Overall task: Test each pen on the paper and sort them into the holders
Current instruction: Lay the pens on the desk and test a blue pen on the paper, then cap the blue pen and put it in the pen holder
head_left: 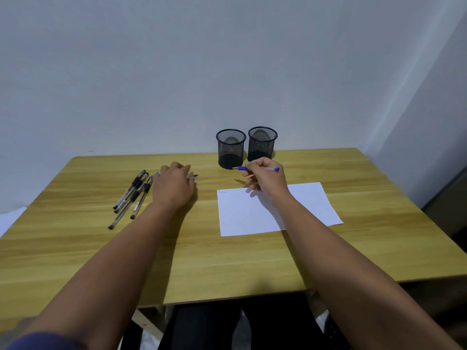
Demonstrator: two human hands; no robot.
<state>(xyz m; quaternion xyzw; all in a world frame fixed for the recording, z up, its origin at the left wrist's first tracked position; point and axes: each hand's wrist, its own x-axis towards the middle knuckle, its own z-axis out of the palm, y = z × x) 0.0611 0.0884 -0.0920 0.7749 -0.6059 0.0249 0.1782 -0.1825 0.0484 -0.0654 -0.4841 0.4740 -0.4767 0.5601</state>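
A blue pen point(255, 169) is pinched in the right hand point(265, 176), raised over the far edge of the paper point(252, 213), tip pointing left toward the left holder point(231, 149). The right holder point(262, 143) stands just beside it, both near the desk's point(227, 261) far edge. The left hand point(174, 184) lies knuckles up over another blue pen point(193, 176); whether it grips that pen I cannot tell. Four black pens point(132, 195) lie bunched toward the left edge
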